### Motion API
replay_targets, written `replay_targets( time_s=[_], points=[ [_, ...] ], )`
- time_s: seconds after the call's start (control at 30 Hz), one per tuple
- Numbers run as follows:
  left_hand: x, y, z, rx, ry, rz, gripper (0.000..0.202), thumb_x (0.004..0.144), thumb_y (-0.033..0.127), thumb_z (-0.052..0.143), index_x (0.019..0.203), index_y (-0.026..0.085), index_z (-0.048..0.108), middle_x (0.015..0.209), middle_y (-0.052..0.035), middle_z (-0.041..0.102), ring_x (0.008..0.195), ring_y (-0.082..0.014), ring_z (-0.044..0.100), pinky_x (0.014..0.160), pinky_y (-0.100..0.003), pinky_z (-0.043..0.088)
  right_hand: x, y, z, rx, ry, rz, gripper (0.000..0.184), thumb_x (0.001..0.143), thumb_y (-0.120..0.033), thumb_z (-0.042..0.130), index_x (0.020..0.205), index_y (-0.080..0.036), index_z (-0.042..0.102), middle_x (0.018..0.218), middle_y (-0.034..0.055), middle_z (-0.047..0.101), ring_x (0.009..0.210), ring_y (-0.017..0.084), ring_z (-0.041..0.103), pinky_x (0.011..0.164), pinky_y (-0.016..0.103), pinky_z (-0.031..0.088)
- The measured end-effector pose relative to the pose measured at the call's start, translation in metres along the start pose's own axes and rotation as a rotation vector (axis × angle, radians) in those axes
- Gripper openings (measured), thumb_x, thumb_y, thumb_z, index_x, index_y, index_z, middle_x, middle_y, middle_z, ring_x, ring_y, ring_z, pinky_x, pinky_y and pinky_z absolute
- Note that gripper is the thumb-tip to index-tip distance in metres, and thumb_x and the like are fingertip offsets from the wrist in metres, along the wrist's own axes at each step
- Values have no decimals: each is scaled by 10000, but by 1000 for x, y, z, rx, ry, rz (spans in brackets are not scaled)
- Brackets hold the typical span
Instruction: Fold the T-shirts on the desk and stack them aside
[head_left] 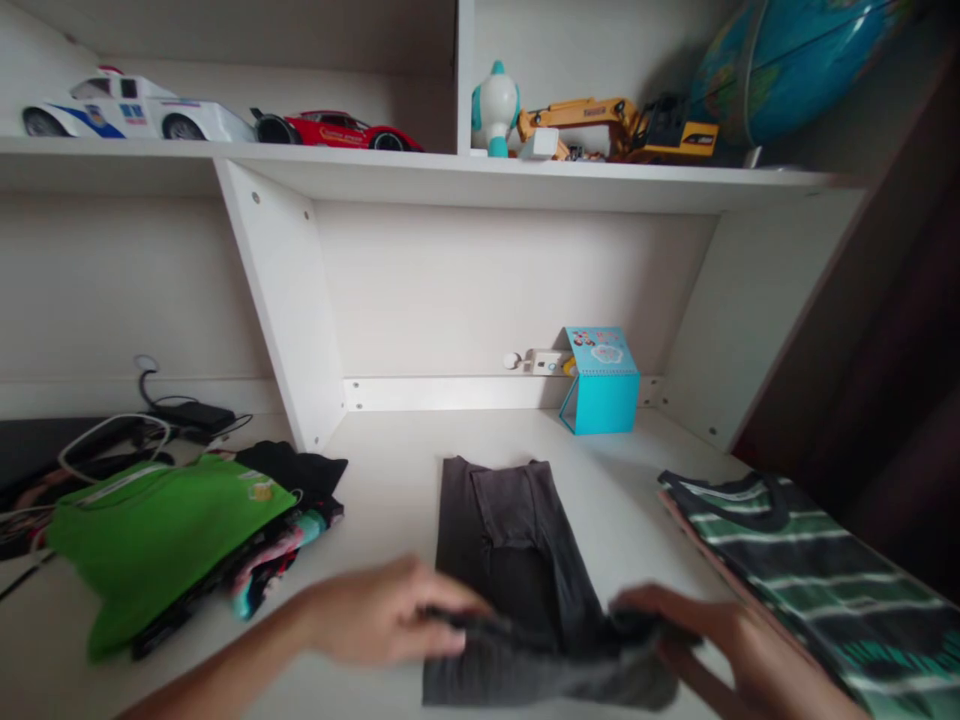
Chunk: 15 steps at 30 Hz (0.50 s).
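A dark grey garment (517, 510) lies partly folded on the white desk (382, 520); its exact kind I cannot tell. Its near part is lifted and bunched, blurred by motion. My left hand (394, 610) comes in from the lower left, thumb and fingers closed on one end of the lifted cloth. On the other side, my right hand (720, 635) pinches the opposite end, also blurred. Between both hands the raised edge sags across the near part of the garment, while its far end rests flat on the desk.
At left lies a pile with a green shirt (176, 530) on top, beside cables and a black adapter (195, 413). A striped shirt (817, 570) tops a stack at right. Behind stands a blue desk calendar (606, 400). Toys, including a red car (337, 130), line the shelf (420, 165).
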<state>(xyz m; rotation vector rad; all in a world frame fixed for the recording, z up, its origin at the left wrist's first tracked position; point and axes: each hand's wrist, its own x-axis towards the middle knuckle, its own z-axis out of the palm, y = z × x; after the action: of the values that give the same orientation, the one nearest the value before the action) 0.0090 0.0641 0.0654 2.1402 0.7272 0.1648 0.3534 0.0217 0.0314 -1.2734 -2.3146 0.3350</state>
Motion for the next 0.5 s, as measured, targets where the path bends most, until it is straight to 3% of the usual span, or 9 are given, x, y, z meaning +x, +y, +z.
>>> replay_targets(
  time_s=[0.1, 0.17, 0.23, 0.33, 0.5],
  points=[
    [53, -29, -58, -191, 241, -81, 311, 776, 367, 604, 1009, 170, 666, 970, -26, 668, 860, -166, 573, 752, -237, 430, 89, 37, 3, 130, -80, 132, 246, 870, -274, 489, 1075, -202, 604, 903, 26, 671, 806, 170, 630, 695, 262, 512],
    [87, -65, -77, -309, 260, -243, 332, 692, 364, 656, 950, 155, 663, 830, -18, 655, 739, -144, 564, 672, -245, 434, 140, 62, 20, 126, -113, 167, 156, 863, -229, 525, 969, -151, 610, 853, 23, 649, 790, 153, 613, 701, 270, 504],
    [110, -100, -84, -327, 267, -322, 319, 616, 340, 689, 854, 131, 663, 705, -9, 622, 630, -128, 536, 611, -255, 430, 172, 84, 42, 103, -156, 218, 159, 872, -271, 559, 936, -131, 601, 874, 16, 631, 783, 136, 608, 707, 298, 510],
    [123, -129, -86, -319, 278, -352, 315, 568, 321, 696, 815, 130, 655, 678, -2, 612, 595, -114, 527, 613, -265, 441, 190, 109, 63, 79, -212, 259, 223, 877, -331, 566, 966, -128, 596, 930, 18, 621, 794, 133, 610, 703, 312, 520],
    [121, -140, -101, -242, 329, -334, 306, 631, 354, 647, 855, 146, 648, 770, -12, 646, 685, -133, 576, 670, -270, 463, 199, 130, 61, 31, -221, 263, 249, 890, -339, 546, 1031, -137, 583, 986, 34, 617, 844, 147, 610, 736, 333, 521]
  ],
)
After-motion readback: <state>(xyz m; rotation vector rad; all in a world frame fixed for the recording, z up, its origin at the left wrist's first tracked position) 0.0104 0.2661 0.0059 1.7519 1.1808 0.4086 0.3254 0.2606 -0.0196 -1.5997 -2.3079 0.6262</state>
